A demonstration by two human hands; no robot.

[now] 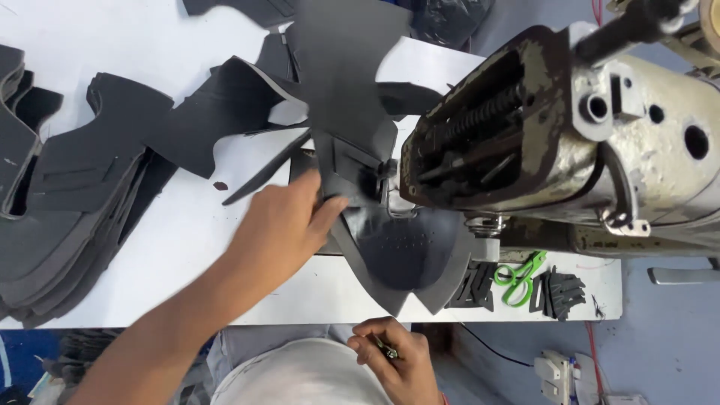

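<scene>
Left hand (281, 225) flat on the dark shoe-upper piece (397, 251), fingers spread and thumb pressed against a folded flap just beside the needle area of the sewing machine (570, 142). Grip open here, pinning rather than pinching, nothing enclosed. Right hand (394, 356) low at the near edge, off the surface (187, 240), grip curled closed around a small slim metal tool (388, 348), seemingly a snipper or pick, too small to tell exactly.

For steady feeding: keep the palm weight light, hold the flap flat under the fingertips, keep fingers clear of the needle, guide the edge rather than drag it. Judged best to bring the free panels away from the machine head so no loose layer gets caught.

Upper piece: matte dark grey to black, thin and flexible, with a rounded toe section bearing rows of small punched holes, pointed tabs at the lower edge, larger panels fanning up and left over the white surface. Lies directly at the machine's foot, partly beneath the worn metal head.

Stack of cut dark pieces (67, 225) at far left; green-handled scissors (519, 276) and small dark strips (556, 291) at right.
</scene>
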